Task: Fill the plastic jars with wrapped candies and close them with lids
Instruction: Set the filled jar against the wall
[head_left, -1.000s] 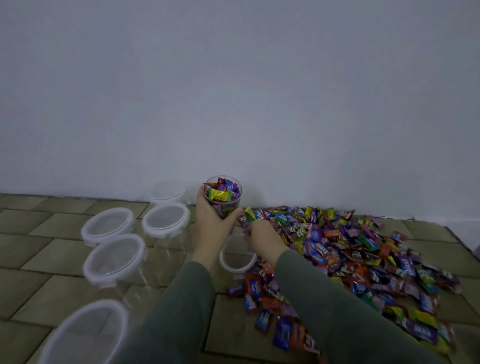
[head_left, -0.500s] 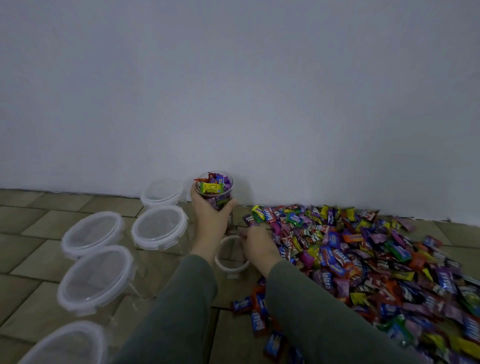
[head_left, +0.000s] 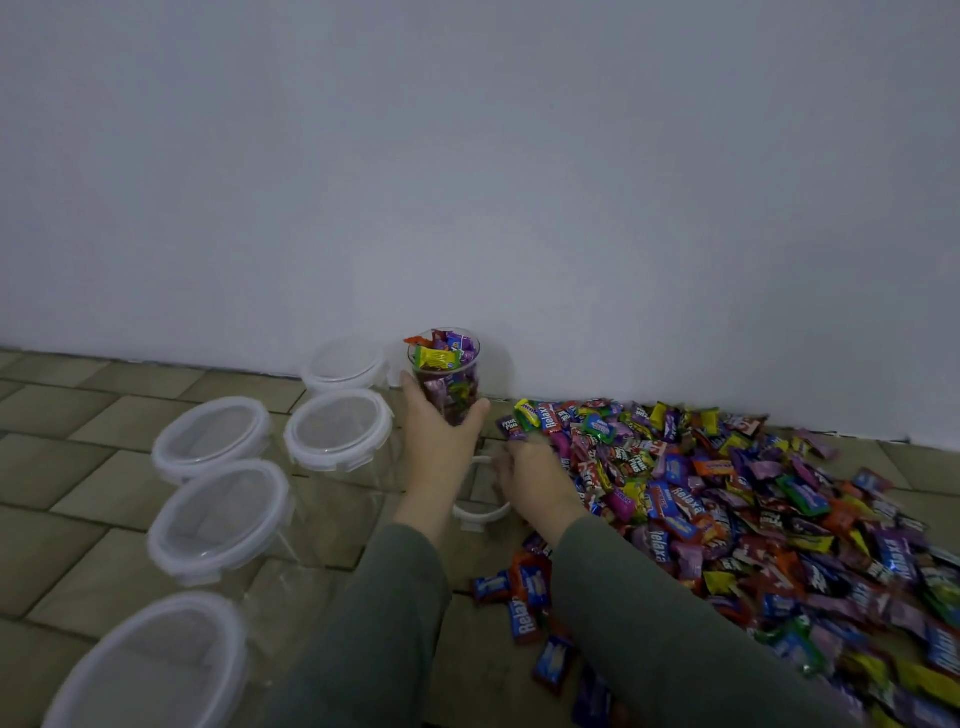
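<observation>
**Full jar gripped, loose lid at the right hand**

Head view: the left hand (head_left: 441, 441) wraps its fingers (head_left: 480, 408) and thumb round the clear plastic jar packed with wrapped candies (head_left: 445, 371), which stands upright on the tiled floor (head_left: 78, 467) close to the pale wall (head_left: 467, 156), no lid on it. At five o'clock from that jar, the right hand (head_left: 535, 483) sits over the white round plastic lid (head_left: 480, 512) lying on the floor; its fingers are curled down at the lid's rim, but whether they actually grip it cannot be told. Off at three o'clock spreads the big heap of multicoloured wrapped candies (head_left: 753, 509), touching the right wrist. Over at nine o'clock stand five clear lidded plastic jars (head_left: 223, 512), close together, all upright. Green sleeves (head_left: 374, 623) cover both forearms.
</observation>
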